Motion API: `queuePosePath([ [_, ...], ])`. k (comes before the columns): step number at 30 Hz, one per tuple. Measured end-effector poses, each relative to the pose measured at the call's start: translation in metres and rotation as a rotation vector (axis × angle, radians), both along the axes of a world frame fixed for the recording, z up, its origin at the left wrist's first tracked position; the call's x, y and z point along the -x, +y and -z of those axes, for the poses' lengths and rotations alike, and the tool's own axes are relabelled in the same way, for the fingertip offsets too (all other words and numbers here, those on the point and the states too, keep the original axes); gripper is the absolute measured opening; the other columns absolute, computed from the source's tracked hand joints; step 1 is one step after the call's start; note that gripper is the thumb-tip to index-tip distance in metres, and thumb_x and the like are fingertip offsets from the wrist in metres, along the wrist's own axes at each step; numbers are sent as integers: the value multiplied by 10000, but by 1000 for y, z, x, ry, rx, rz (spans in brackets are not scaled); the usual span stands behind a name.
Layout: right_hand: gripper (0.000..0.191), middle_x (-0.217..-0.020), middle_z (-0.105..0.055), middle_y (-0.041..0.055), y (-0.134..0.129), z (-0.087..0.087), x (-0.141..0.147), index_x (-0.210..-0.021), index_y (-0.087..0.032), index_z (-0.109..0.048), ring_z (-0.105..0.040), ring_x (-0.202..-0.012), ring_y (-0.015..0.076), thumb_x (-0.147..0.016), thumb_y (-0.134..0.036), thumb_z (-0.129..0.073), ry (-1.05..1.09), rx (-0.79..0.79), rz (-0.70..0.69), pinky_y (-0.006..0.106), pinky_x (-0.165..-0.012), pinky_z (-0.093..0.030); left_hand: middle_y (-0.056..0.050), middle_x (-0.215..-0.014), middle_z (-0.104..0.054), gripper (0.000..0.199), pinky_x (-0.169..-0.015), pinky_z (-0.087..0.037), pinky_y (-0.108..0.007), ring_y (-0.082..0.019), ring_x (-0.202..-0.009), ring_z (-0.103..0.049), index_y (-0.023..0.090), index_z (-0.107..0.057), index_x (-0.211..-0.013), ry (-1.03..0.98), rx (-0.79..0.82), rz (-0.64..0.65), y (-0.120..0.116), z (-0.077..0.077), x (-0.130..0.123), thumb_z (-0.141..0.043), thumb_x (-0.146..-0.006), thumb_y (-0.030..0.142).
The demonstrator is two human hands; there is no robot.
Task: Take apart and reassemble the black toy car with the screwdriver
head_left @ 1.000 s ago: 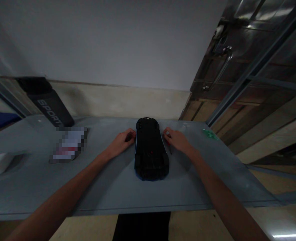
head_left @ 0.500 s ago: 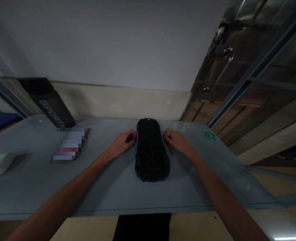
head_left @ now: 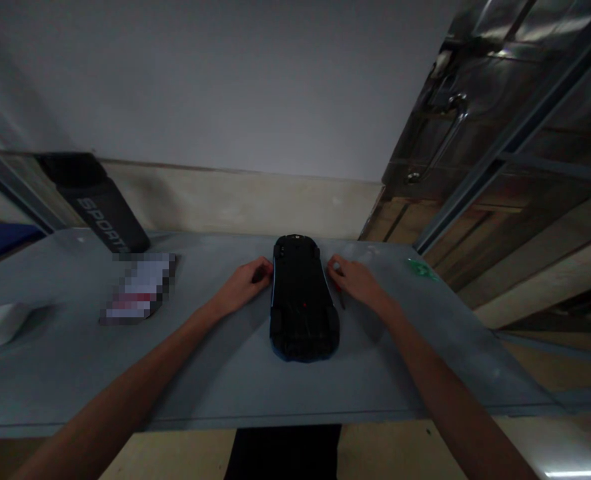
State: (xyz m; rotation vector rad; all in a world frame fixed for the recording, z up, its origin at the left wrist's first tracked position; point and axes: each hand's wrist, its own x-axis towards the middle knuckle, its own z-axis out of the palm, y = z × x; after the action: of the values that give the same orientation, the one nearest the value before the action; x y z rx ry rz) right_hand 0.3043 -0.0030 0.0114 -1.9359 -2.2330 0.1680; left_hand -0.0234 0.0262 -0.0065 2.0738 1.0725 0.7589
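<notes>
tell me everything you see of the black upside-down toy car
The black, plastic-looking toy car lies upside down on the grey table, narrower end toward the pale wall, wheels at its corners. Blue edging shows; its underside bears a small red spot. The bare left hand and right hand flank it; contact is unclear.

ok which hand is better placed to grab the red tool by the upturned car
Right, most likely: the right hand is close beside the red tool, while the left hand is across the upturned car from it.
</notes>
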Motion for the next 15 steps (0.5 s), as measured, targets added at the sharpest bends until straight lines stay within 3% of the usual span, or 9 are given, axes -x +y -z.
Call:
queuePosePath([
  [15, 190, -1044, -881, 79, 0, -1, 0, -1252, -251, -712, -822, -962, 256, -1168, -289, -545, -11, 5, -5, 313, -789, -489, -68, -982, -788, 139, -908, -628, -414, -263, -923, -754, 224, -660, -1047, 14, 3, -6, -1, -2, -1, -618, -975, 335],
])
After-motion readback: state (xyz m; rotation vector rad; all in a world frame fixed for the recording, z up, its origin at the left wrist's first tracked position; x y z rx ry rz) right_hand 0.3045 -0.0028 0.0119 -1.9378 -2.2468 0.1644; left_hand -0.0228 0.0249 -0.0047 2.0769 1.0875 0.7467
